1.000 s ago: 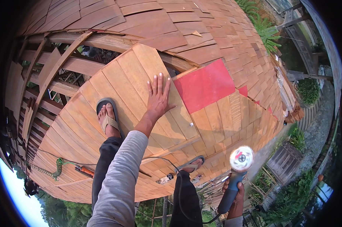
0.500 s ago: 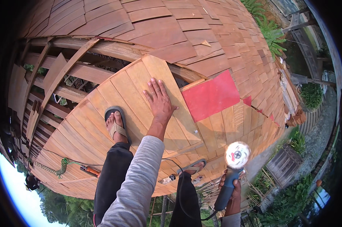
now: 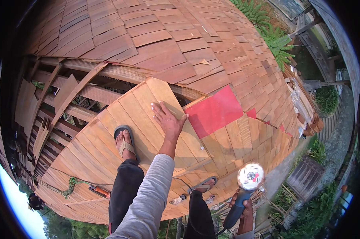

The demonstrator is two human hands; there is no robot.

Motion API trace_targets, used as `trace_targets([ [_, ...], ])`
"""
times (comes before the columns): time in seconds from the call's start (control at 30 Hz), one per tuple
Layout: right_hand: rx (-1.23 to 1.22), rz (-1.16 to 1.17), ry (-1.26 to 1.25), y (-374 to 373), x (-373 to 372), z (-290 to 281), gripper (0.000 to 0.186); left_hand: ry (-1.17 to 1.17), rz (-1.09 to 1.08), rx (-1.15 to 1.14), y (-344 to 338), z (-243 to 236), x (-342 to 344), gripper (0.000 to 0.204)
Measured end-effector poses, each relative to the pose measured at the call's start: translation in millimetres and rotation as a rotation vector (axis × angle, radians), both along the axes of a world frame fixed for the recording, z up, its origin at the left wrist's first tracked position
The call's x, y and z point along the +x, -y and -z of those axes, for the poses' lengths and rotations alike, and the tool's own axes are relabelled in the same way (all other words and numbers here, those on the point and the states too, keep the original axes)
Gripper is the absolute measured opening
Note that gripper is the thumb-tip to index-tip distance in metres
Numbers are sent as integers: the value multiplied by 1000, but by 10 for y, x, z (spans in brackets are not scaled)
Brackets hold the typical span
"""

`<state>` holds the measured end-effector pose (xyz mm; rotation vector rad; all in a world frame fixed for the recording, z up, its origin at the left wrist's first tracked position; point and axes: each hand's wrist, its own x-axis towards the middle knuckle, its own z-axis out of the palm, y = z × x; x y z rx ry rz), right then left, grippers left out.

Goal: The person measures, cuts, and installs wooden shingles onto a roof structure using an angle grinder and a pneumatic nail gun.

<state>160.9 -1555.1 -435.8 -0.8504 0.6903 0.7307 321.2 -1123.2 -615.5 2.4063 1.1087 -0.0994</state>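
My left hand (image 3: pixel 170 123) is open, fingers spread and back upward, over the tan wooden planks (image 3: pixel 138 105). Its thumb points toward the right edge of the planks, close to a flat red sheet (image 3: pixel 215 111). Whether the palm touches the wood, I cannot tell. At the lower right my right hand (image 3: pixel 247 211) is wrapped round the dark body of an angle grinder (image 3: pixel 236 209). The grinder's round disc (image 3: pixel 251 176) faces up, pale with a blurred rim and apart from the wood. A cord runs from the tool's lower end.
My sandalled feet (image 3: pixel 126 145) stand on the planks. Reddish-brown shingles (image 3: pixel 164 36) cover the roof beyond. Open rafters (image 3: pixel 94 89) show gaps at left. A green coiled hose (image 3: pixel 70 187) joins an orange-handled tool (image 3: pixel 99 191) at lower left. The roof drops off at right toward ferns (image 3: pixel 277 44).
The view has tilted, so the roof sits lower in the picture. My left hand has shifted slightly right over the planks, its thumb nearer the red sheet. The grinder stays in my right hand.
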Motion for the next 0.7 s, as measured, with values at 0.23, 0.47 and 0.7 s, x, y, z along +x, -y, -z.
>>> trace_targets([
  [0.23, 4, 9, -69, -174, -94, -53, 71, 64, -258, 110, 138, 449, 245, 144],
  [0.47, 38, 16, -16, -262, -77, 5, 70, 454, -277, 16, 180, 257, 48, 122],
  [0.7, -54, -26, -27, -340, 206, -65, 58, 748, -178, 43, -397, -628, 130, 110],
])
